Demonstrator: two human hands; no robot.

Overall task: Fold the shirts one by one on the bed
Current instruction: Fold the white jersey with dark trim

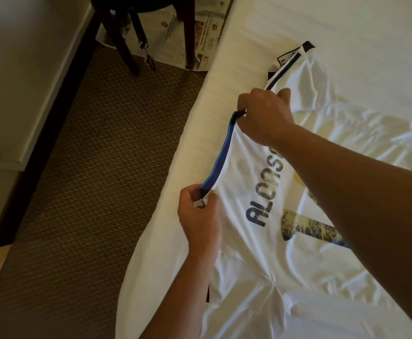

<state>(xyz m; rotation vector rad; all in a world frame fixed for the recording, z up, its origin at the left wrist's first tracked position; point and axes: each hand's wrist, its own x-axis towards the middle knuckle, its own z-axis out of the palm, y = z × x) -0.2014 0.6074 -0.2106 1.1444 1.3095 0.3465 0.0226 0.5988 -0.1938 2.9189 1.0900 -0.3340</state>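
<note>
Patterned carpet fills the left of the frame; at lower centre the left hand pinches the blue collar of the white shirt; centre-right, the right hand pinches the collar's far end; the shirt lies on the white bed.

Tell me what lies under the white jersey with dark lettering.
The white jersey with dark lettering lies on the white bed sheet, its blue collar lifted by the left hand and right hand. Anything beneath the spread cloth is covered.
</note>
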